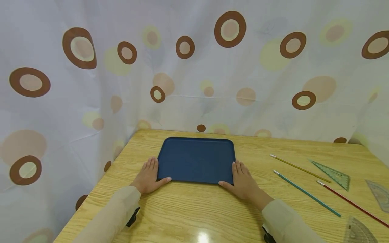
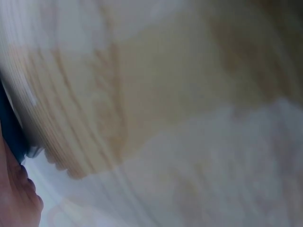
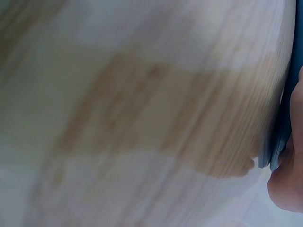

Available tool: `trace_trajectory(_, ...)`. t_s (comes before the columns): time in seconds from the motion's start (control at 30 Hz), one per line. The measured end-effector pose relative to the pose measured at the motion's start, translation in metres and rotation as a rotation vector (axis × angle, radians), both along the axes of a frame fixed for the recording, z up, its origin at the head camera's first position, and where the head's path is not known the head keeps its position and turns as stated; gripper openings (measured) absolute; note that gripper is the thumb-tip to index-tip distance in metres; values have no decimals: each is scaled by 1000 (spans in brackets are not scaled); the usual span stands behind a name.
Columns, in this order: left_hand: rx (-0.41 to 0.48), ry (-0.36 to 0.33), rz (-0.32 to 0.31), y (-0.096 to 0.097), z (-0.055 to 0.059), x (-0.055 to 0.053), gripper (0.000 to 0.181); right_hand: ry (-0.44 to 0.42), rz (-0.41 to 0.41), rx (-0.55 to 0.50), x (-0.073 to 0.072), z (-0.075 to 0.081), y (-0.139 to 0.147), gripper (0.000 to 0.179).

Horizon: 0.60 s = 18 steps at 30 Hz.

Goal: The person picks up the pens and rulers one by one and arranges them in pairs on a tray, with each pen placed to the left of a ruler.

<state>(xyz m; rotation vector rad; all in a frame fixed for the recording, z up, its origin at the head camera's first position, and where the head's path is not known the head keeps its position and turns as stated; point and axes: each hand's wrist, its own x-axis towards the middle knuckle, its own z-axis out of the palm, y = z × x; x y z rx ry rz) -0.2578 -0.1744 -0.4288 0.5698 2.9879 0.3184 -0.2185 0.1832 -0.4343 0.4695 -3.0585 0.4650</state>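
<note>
A dark blue rectangular tray [image 1: 196,160] with rounded corners and a low rim lies flat on the wooden table. At its left near corner is my left hand [image 1: 150,177], fingers straight along the side and thumb at the near edge. My right hand [image 1: 241,180] mirrors it at the right near corner, its thumb also pointing inward. The left wrist view catches part of the left hand [image 2: 19,196] beside a strip of the tray [image 2: 9,127]. In the right wrist view, the right hand [image 3: 289,184] shows at the tray's edge [image 3: 286,113].
To the right lie a yellow pencil [image 1: 299,167], a blue pencil [image 1: 307,193] and a red pencil [image 1: 352,202]. Beyond them are a green set square [image 1: 335,175] and two clear protractors, one farther off [image 1: 380,194] and one nearer [image 1: 360,232]. Patterned curtains [image 1: 194,77] border the table [image 1: 188,209].
</note>
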Motion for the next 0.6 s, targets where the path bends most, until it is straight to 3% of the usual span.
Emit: trace_trajectory(0.6,-19,-6,5,7,2,-1,94,14,0,12,6,2,4,92)
